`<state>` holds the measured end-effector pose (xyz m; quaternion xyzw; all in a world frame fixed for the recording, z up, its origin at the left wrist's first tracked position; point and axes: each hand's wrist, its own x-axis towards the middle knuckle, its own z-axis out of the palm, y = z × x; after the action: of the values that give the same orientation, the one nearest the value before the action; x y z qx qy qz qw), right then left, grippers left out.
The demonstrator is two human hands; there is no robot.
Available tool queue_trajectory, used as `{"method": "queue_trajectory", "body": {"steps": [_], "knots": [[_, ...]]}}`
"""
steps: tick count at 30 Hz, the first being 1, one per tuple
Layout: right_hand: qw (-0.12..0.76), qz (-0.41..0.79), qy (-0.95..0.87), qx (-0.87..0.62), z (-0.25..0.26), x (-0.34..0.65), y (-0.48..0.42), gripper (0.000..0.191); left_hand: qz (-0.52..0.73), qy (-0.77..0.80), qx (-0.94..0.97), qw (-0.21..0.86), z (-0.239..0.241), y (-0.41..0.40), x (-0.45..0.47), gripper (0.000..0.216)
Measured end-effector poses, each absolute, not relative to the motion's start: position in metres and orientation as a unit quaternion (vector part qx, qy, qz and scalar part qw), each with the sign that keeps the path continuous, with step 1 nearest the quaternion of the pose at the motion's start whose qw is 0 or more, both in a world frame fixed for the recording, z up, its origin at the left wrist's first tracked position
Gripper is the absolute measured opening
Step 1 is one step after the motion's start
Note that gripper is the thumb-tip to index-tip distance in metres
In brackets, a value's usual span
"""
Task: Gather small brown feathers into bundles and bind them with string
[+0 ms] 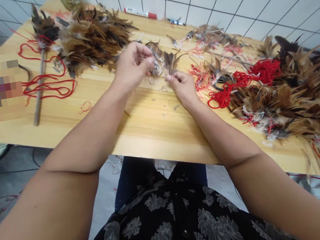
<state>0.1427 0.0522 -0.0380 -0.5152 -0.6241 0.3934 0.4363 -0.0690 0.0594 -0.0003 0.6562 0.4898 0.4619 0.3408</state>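
Feathers (pixel 159 62) partly hidden behind left hand (pixel 135 64), its grip unclear.

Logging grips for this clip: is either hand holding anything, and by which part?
The left hand and right hand are at the small feathers, but whether either pinches them, and where, cannot be told.

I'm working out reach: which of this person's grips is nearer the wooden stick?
Left. The left grip is to the right of the wooden stick in the picture; the right grip is farther off on that same side.
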Motion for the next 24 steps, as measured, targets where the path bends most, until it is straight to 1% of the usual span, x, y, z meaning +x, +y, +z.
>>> {"method": "queue_trajectory", "body": {"steps": [3,5,7,10,14,17,24], "knots": [[0.455,0.396,-0.604,-0.52,-0.04,0.144,0.054,0.05,0.473,0.572,0.635,0.214,0.009,0.07,-0.096,0.022],[0.468,0.401,-0.592,-0.52,-0.04,0.145,0.054,0.047,0.445,0.614,0.631,0.162,0.013,0.073,-0.112,0.011],[0.476,0.405,-0.585,-0.517,-0.041,0.145,0.055,0.044,0.391,0.637,0.65,0.135,0.012,0.074,-0.122,0.016],[0.479,0.403,-0.586,-0.514,-0.043,0.145,0.055,0.044,0.336,0.629,0.69,0.126,0.002,0.079,-0.128,0.017],[0.472,0.394,-0.596,-0.517,-0.044,0.145,0.055,0.043,0.314,0.625,0.704,0.124,-0.013,0.089,-0.131,0.01],[0.464,0.387,-0.606,-0.518,-0.043,0.145,0.055,0.039,0.307,0.613,0.719,0.117,-0.015,0.091,-0.133,0.003],[0.454,0.383,-0.609,-0.525,-0.039,0.145,0.053,0.039,0.288,0.576,0.756,0.112,-0.014,0.085,-0.117,0.015]]}}
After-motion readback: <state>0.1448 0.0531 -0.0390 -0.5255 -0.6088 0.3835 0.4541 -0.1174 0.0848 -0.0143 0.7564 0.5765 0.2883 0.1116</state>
